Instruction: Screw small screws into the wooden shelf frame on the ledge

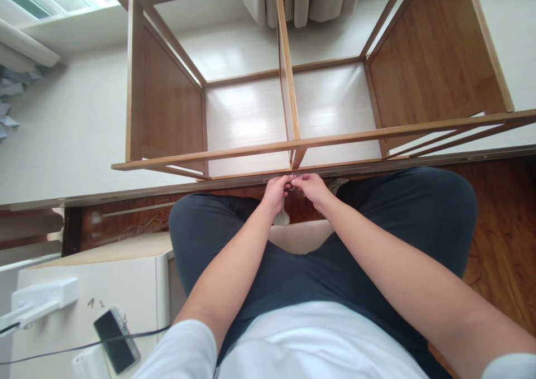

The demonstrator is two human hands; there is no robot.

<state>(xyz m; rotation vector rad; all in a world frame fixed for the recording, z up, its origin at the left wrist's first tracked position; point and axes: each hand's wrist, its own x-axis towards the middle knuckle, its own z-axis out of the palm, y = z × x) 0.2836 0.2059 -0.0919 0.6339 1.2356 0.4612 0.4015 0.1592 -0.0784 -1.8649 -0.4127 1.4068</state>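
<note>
curtain (25,38), gathered at the upper left of the frame beside a bright window. lower left: white cabinet (113,278), bearing a white fixture (44,296), small screws (90,302) and a dark-screened phone (115,340), with a black cable (84,346) crossing over the phone. upper left to upper right: wooden frame (288,89), a brown open structure with a panel at either end and an upright at its middle, resting on a pale surface (79,139). its long rails and broad panels suggest a stiff, rather heavy and bulky body, best gripped by the rails; the smooth finish may be somewhat slippery.

centre of the frame: left hand (274,195), fingers drawn narrow, their tips closed on a small metal piece (292,185). this piece lies between the two hands, just below the foot of the middle upright; its exact form is too small to tell. it is probably light, hard and easily dropped, hence best pinched between thumb and forefinger. immediately right: right hand (312,188), likewise narrow, thumb and fingertips pinching the same piece. right of centre: dark-trousered knee (439,206). lower right: reddish-brown wooden floor (502,228).
</note>
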